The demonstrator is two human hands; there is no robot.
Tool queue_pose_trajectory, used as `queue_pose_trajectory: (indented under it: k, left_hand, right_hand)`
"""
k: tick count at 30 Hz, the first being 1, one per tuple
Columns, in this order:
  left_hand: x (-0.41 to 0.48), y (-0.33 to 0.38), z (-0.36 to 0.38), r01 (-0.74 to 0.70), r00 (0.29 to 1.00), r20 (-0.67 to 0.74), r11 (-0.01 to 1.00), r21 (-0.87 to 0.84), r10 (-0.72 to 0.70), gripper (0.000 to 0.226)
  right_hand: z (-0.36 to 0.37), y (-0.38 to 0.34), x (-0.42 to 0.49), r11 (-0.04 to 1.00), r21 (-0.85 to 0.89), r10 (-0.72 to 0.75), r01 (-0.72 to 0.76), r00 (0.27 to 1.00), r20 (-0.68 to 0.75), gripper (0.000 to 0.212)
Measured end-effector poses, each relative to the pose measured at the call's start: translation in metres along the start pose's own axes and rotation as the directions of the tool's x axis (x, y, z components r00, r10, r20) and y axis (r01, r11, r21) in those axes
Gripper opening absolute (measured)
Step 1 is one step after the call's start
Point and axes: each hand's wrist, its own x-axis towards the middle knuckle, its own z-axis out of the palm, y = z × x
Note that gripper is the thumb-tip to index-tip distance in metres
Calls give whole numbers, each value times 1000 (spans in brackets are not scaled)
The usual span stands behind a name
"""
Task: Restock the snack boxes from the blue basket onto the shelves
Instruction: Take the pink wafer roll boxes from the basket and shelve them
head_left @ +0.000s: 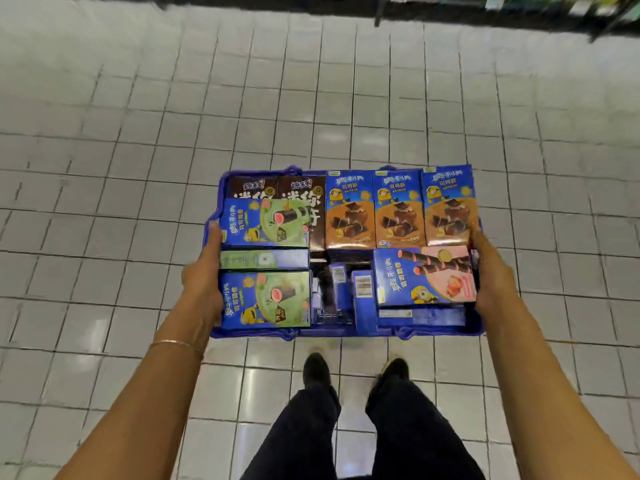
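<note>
Two hands are clamped on the short ends of the blue basket (346, 332), which is held level in front of the body, above the grey tiled floor (138, 133). The left hand (202, 271) is pressed to the left wall with its thumb hooked over the rim; the right hand (491, 271) is set likewise on the right wall. The fingers of both are hidden beneath.

The basket is packed with snack boxes (362, 287). Three brown-fronted boxes (398, 209) are lined along the far right and two dark brown boxes (301, 192) are at the far left. Two green-fronted boxes (265, 299) are laid flat on the left, and one pink-fronted box (426, 277) on the near right.

Blurred shelves (540, 5) are seen at the top edge, well apart from the basket. A thin bracelet (176, 342) is worn on the left wrist.
</note>
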Motion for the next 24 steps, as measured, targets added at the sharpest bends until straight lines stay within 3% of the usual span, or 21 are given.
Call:
queue_pose_trajectory:
  k: [5, 7, 12, 19, 24]
  left_hand:
    - [-19, 86, -13, -95, 995, -14, 994, -57, 94, 85]
    - [-14, 116, -13, -114, 993, -19, 991, -72, 113, 87]
    - [25, 186, 1, -159, 987, -18, 984, -79, 158, 63]
    - [105, 300, 56, -145, 989, -31, 986, -84, 143, 84]
    - [150, 387, 91, -122, 992, -48, 988, -91, 118, 81]
  right_hand:
    - [55, -66, -42, 998, 37, -58, 54, 992, 108, 84]
    - [81, -87, -45, 995, 45, -93, 88, 986, 137, 76]
    - [155, -134, -25, 992, 98, -88, 74, 985, 151, 81]
    - [278, -209, 45, 994, 107, -20, 1, 984, 178, 71]
    - [356, -279, 76, 992, 128, -19, 1, 991, 134, 82]
